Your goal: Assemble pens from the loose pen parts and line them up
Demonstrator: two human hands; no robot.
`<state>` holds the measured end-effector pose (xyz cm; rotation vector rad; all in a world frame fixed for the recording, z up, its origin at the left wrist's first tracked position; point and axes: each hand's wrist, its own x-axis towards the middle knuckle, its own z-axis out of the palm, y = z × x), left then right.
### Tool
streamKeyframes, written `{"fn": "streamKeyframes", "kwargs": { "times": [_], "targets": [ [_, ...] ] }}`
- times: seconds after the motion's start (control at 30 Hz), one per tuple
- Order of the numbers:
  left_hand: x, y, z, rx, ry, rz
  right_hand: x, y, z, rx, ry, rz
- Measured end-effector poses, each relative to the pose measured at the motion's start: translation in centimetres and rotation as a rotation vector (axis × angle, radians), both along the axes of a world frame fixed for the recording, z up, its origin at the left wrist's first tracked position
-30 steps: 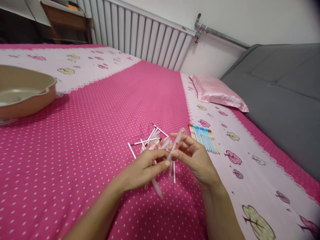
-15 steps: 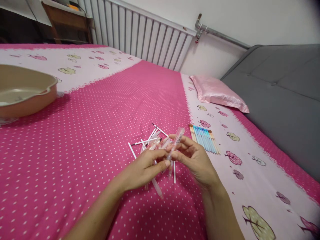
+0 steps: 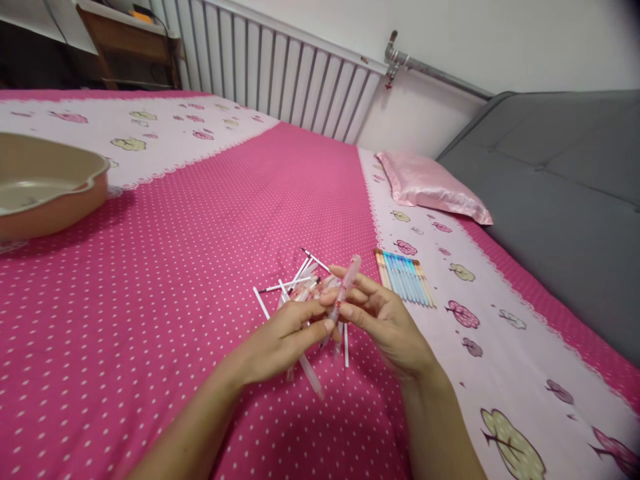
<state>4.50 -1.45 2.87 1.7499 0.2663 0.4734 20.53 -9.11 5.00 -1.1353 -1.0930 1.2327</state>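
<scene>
A translucent pink pen (image 3: pixel 349 275) is held upright and slightly tilted between both hands. My left hand (image 3: pixel 287 333) pinches its lower end with thumb and fingers. My right hand (image 3: pixel 380 313) grips it higher up, around the middle. Beneath and behind the hands lies a loose pile of white pen refills (image 3: pixel 291 285) with dark tips and clear pinkish pen parts, partly hidden by my fingers. One pale pink pen barrel (image 3: pixel 313 377) sticks out below my left hand. Right of the pile, several blue and cream pens (image 3: pixel 406 279) lie side by side in a neat row.
Everything lies on a bed with a pink dotted cover (image 3: pixel 200 267). At the left stands a beige and orange basin (image 3: pixel 60 212). A pink satin pillow (image 3: pixel 433 187) rests by the grey headboard (image 3: pixel 555 173). A white radiator (image 3: pixel 280 70) runs along the wall.
The pen has turned in my fingers: the printed marking on its upper part no longer shows. Both hands stay almost in place, and the whole view has shifted slightly.
</scene>
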Motion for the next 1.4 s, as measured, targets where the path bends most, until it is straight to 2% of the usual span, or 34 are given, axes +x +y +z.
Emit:
{"fn": "streamKeyframes", "kwargs": {
  "times": [0.2, 0.37, 0.5, 0.67, 0.8, 0.97, 1.03, 1.1, 1.2, 1.27, 1.3, 1.37, 1.4],
  "targets": [
    [0.3, 0.0, -0.3, 0.119, 0.038, 0.097, 0.0, 0.5, -0.9, 0.044, -0.071, -0.126],
    [1.0, -0.2, -0.5, 0.195, 0.085, 0.261, -0.1, 0.7, -1.0, 0.066, -0.092, -0.172],
    [1.6, -0.6, -0.7, 0.232, 0.080, 0.411, -0.1, 0.7, -0.8, 0.075, -0.100, -0.152],
    [1.8, -0.8, -0.7, 0.186, 0.070, 0.435, -0.2, 0.8, -0.6, 0.038, -0.046, -0.134],
    [1.8, -0.8, -0.4, 0.146, 0.069, 0.530, -0.6, 1.0, -0.7, 0.035, 0.020, -0.143],
    [1.7, -0.8, 0.1, 0.320, 0.046, 0.697, -1.5, 1.3, -1.0, 0.079, -0.084, -0.231],
    [1.6, -0.9, 0.3, 0.403, 0.042, 0.711, -2.0, 1.2, -0.7, 0.107, -0.149, -0.249],
    [1.5, -1.1, 0.7, 0.482, 0.042, 0.671, -2.5, 0.7, 0.0, 0.142, -0.238, -0.278],
    [1.2, -1.4, 1.8, 0.608, 0.055, 0.565, -2.2, -0.9, 1.5, 0.173, -0.319, -0.389],
    [0.8, -1.6, 2.7, 0.672, 0.077, 0.563, -0.7, -2.7, 2.0, 0.150, -0.352, -0.515],
    [0.5, -1.7, 3.2, 0.695, 0.087, 0.579, 0.5, -3.8, 2.0, 0.108, -0.408, -0.594],
    [-0.2, -2.0, 4.2, 0.723, 0.094, 0.620, 3.4, -6.1, 1.1, -0.035, -0.654, -0.790],
    [-0.6, -2.2, 4.8, 0.734, 0.087, 0.637, 5.0, -7.3, 0.4, -0.188, -0.839, -0.894]
  ]
}}
